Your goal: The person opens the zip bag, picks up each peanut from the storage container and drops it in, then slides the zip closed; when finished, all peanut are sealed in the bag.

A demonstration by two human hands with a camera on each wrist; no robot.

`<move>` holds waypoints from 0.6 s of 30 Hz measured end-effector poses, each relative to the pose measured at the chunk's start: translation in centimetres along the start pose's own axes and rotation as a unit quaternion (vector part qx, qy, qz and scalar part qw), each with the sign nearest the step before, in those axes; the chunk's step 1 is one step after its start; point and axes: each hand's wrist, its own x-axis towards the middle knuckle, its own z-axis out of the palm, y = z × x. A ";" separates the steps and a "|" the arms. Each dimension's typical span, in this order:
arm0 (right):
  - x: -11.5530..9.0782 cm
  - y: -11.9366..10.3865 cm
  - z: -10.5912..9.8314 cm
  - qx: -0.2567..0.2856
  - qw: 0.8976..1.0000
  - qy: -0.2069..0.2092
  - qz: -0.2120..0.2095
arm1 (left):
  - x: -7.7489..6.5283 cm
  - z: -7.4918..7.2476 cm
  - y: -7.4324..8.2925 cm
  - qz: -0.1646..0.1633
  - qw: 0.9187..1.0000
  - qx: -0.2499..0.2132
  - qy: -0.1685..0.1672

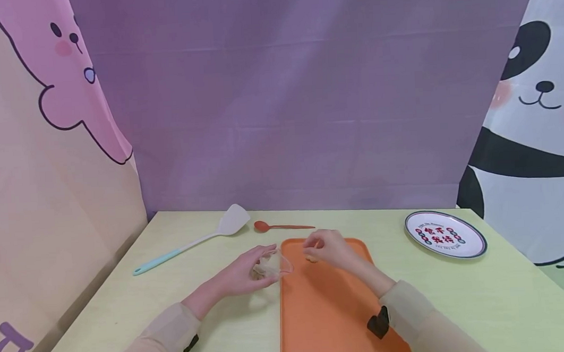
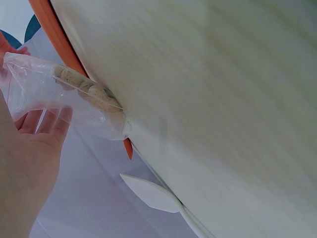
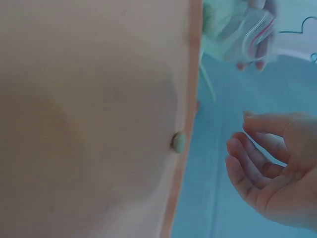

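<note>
A clear zip bag (image 1: 269,264) is in my left hand (image 1: 245,273), whose thumb and fingers curl round it just left of the orange tray (image 1: 320,312). Several beige, rounded, lumpy pieces (image 2: 96,94) lie in the bag; their exact kind is hard to tell. One similar beige piece (image 3: 179,142) rests on the tray near its far edge. My right hand (image 1: 332,249) hovers just above that piece. In the right wrist view, my right fingers (image 3: 242,173) are loosely bent, apart from the piece, with nothing between thumb and fingertips.
Behind the left hand lies a white spatula (image 1: 233,221) with a light blue handle. A red spoon (image 1: 262,226) lies beyond the tray. At the back right is a white plate (image 1: 420,219) with a dark rim and red writing. A purple curtain (image 1: 283,117) hangs behind the table.
</note>
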 end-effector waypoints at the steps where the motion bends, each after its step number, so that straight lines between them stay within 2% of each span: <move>1: 0.1 0.3 0.0 -0.002 1.000 -0.001 0.005 | 0.0 0.0 0.0 0.001 1.000 0.000 0.001; 6: 0.4 1.4 0.0 -0.020 1.000 -0.008 0.017 | 0.1 0.1 -0.2 0.005 1.000 -0.006 0.001; 12: 0.3 2.3 -0.1 -0.017 0.999 -0.028 0.026 | 0.1 0.1 -0.2 0.004 1.000 -0.013 0.001; 18: 0.3 2.6 -0.1 -0.024 0.998 -0.048 0.037 | 0.2 0.1 -0.3 0.009 1.000 -0.009 0.004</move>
